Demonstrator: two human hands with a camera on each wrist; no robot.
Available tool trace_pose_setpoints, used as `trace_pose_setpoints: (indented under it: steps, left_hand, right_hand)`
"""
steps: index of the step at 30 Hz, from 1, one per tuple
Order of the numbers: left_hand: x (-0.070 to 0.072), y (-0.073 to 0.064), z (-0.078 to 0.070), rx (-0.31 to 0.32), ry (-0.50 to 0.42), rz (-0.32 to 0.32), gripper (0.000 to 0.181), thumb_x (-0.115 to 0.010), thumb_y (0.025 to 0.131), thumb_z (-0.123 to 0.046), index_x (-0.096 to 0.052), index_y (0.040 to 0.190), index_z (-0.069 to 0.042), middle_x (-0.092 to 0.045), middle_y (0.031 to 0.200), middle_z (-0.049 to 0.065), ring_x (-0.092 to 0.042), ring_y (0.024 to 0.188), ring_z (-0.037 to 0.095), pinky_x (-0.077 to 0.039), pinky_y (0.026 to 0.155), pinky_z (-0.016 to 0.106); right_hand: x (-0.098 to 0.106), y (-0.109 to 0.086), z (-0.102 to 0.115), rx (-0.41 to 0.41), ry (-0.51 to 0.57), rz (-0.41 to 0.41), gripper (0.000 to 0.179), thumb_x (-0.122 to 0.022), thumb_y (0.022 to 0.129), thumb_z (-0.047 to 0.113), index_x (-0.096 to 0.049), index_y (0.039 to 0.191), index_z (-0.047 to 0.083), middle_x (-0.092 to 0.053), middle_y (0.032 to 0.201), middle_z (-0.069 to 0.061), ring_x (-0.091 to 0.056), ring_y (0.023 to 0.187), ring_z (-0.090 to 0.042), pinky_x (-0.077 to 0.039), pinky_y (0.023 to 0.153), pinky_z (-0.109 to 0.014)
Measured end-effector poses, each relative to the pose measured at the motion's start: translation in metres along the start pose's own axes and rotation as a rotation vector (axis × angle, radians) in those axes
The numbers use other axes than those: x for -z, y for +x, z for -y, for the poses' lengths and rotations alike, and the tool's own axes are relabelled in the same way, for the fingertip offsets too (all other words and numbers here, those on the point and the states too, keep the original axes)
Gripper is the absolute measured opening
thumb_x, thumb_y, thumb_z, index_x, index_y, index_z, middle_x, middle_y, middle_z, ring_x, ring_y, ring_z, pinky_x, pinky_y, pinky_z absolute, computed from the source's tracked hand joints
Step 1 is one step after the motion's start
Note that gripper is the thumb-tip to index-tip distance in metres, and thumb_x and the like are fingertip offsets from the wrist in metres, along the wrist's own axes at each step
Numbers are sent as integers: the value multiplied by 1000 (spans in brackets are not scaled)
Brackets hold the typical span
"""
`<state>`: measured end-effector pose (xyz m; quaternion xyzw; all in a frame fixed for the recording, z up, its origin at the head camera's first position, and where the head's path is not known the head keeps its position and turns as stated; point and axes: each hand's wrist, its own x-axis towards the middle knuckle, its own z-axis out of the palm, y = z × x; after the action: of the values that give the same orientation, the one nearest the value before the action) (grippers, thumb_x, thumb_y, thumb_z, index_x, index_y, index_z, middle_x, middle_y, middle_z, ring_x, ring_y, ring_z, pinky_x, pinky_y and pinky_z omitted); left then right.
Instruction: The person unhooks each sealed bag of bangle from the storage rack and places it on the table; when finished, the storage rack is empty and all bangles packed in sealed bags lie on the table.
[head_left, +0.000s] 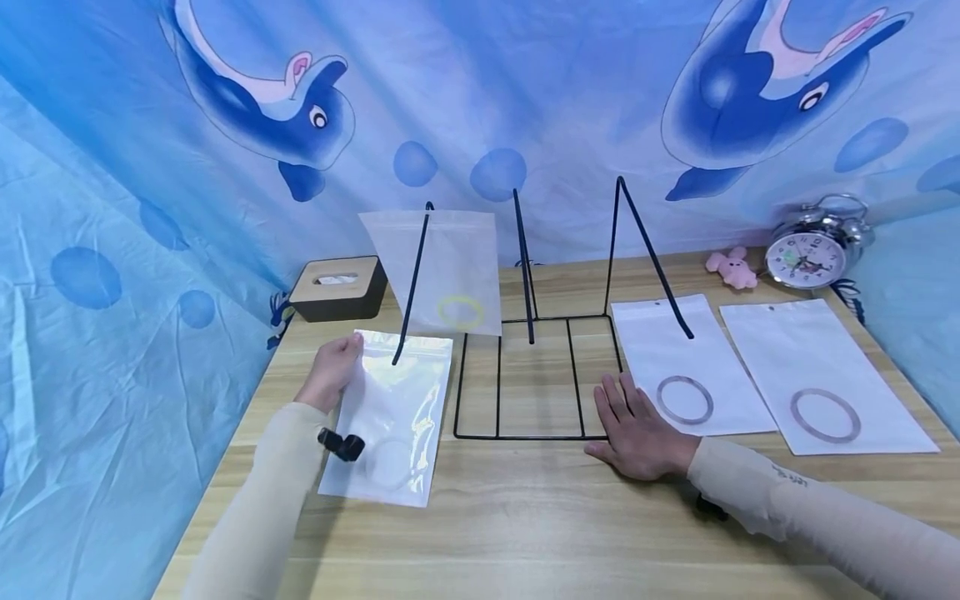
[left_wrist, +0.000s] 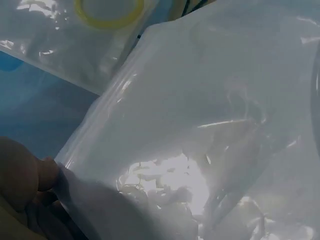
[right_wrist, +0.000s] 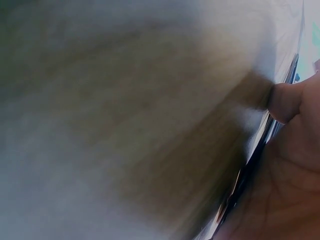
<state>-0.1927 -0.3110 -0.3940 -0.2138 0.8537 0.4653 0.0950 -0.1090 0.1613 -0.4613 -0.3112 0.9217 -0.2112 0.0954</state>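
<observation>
My left hand (head_left: 331, 372) pinches the upper left edge of a white zip pouch (head_left: 401, 400). In the left wrist view the thumb (left_wrist: 47, 172) is at the edge of this shiny pouch (left_wrist: 165, 110). A faint ring shows in its lower part. The tip of the left rod of a black wire display rack (head_left: 498, 383) overlaps the pouch's top; whether it passes through a hole I cannot tell. Behind it, a clear pouch with a yellow ring (head_left: 461, 311) hangs on the same rod. My right hand (head_left: 641, 429) rests flat, fingers spread, at the rack base's front right corner.
Two white pouches with rings lie on the right, one (head_left: 697, 358) beside the rack and another (head_left: 825, 375) farther right. At the back stand a tissue box (head_left: 337, 287), a pink plush toy (head_left: 732, 268) and an alarm clock (head_left: 810, 250). A blue dolphin curtain hangs behind the table.
</observation>
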Motion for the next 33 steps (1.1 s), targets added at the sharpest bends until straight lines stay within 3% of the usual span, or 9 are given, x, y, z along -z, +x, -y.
trace_pose_setpoints:
  steps: [6, 13, 19, 24, 29, 33]
  left_hand:
    - [-8, 34, -7, 35, -64, -24, 63, -29, 110, -42, -23, 158, -2, -21, 163, 21, -19, 149, 39, -21, 117, 52]
    - [-20, 59, -19, -20, -123, -52, 57, -32, 110, -31, -32, 151, 10, -27, 159, 26, -24, 147, 36, -24, 117, 47]
    - [-28, 63, -30, -3, -80, -112, 54, -34, 109, -27, -39, 148, 10, -33, 157, 25, -29, 145, 35, -25, 116, 47]
    - [-33, 59, -35, 15, -68, -173, 54, -33, 109, -25, -40, 145, 14, -37, 153, 27, -34, 139, 34, -25, 116, 41]
    - [-35, 59, -40, 70, -42, -180, 57, -32, 109, -26, -34, 147, 16, -34, 154, 27, -34, 139, 35, -25, 117, 43]
    - [-32, 65, -40, 97, 27, -199, 58, -31, 110, -30, -37, 147, 14, -38, 152, 26, -40, 133, 37, -33, 112, 46]
  right_hand:
    - [2, -1, 3, -13, -25, 1, 81, -56, 102, 36, -22, 147, -21, -10, 154, -44, 2, 142, -60, -9, 110, -70]
    - [-6, -1, -7, -22, -64, 1, 84, -51, 103, 45, -19, 150, -18, -7, 156, -41, 6, 144, -57, -8, 111, -68]
    - [-4, 0, -4, -7, -29, -9, 83, -52, 103, 43, -21, 149, -18, -9, 156, -42, 5, 143, -58, -7, 110, -69]
    - [-7, 1, -5, -36, -85, 7, 83, -55, 102, 39, -20, 150, -18, -8, 157, -40, 4, 144, -57, -9, 111, -67]
    - [-8, 1, -6, -36, -86, 4, 83, -54, 102, 40, -20, 150, -18, -8, 157, -40, 4, 144, -57, -9, 111, -67]
    - [-9, 2, -9, -33, -91, 2, 83, -54, 102, 40, -20, 150, -18, -8, 157, -40, 5, 144, -57, -8, 111, -67]
